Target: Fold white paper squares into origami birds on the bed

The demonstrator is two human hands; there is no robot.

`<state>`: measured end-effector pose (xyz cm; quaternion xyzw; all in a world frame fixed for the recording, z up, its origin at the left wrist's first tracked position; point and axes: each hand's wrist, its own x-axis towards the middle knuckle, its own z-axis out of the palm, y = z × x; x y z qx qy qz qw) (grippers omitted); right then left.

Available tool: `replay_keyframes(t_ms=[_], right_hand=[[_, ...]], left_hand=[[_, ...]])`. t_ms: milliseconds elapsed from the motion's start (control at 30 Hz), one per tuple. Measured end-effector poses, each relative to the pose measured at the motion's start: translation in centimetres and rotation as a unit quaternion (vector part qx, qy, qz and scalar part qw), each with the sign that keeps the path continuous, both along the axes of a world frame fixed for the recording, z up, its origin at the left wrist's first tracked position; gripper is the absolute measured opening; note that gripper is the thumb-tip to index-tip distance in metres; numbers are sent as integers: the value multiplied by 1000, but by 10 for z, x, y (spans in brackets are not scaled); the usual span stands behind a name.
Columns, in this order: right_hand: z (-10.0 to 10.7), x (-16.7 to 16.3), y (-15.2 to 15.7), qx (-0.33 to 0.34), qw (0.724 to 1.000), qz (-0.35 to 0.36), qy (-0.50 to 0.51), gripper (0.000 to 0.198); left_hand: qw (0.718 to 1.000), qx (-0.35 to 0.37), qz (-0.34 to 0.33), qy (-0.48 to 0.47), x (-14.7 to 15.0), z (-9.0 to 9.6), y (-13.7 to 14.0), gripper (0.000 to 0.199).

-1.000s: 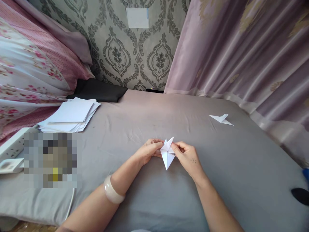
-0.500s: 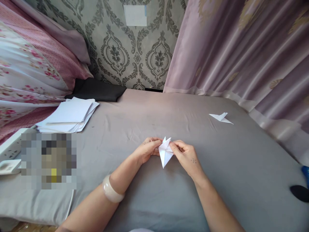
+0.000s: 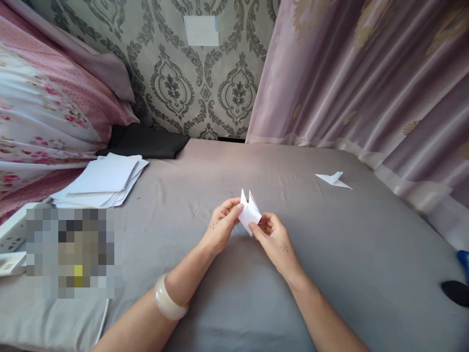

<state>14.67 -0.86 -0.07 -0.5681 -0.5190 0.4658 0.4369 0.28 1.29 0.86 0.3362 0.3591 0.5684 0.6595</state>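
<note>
A small folded piece of white paper (image 3: 249,213) is held between my two hands above the grey sheet. Two pointed flaps of it stick up at the top, away from me. My left hand (image 3: 223,222) pinches its left edge between thumb and fingers. On the lower right side, my right hand (image 3: 273,239) grips it, the thumb lying across the front. The fingers behind the paper are partly hidden. Further off to the right, a finished-looking white paper bird (image 3: 334,180) lies on the sheet.
A stack of white paper sheets (image 3: 106,178) lies at the left, beside a black folded cloth or bag (image 3: 144,141). A white power strip (image 3: 14,227) and a blurred-out patch are nearer me. At the right edge is a black rounded object (image 3: 455,292). Curtains hang along both sides.
The folded paper has been turned over in my hands, so its two narrow points now face up and away instead of one broad point facing me. Both hands have shifted their grip.
</note>
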Motion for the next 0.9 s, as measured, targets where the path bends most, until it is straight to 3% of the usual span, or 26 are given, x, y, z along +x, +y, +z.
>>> replay_keyframes(t_ms=[167,333,467,533,600,700,800,900], right_hand=[[2,2,-2,7,993,96,-64,34],[3,2,-4,110,986,56,-112,35],[4,5,-3,146,979,75,-120,24],[6,7,-3,152,978,67,-126,17],[10,10,-4,167,977,29,-129,25],[20,12,-6,230,966,-16,-119,24],[28,11,-7,296,948,-18,-118,13],[30,9,-8,305,944,-22,-122,9]], left_hand=[[999,35,-2,17,-2,0,-4,24],[997,61,-41,26,-5,1,-7,29],[995,48,-45,81,-5,4,-8,16],[993,46,-35,108,-4,6,-8,13],[991,41,-11,128,-3,8,-8,13],[987,37,12,153,-2,9,-7,15],[981,65,-1,185,-1,6,-8,17],[969,107,-23,221,1,1,-10,17]])
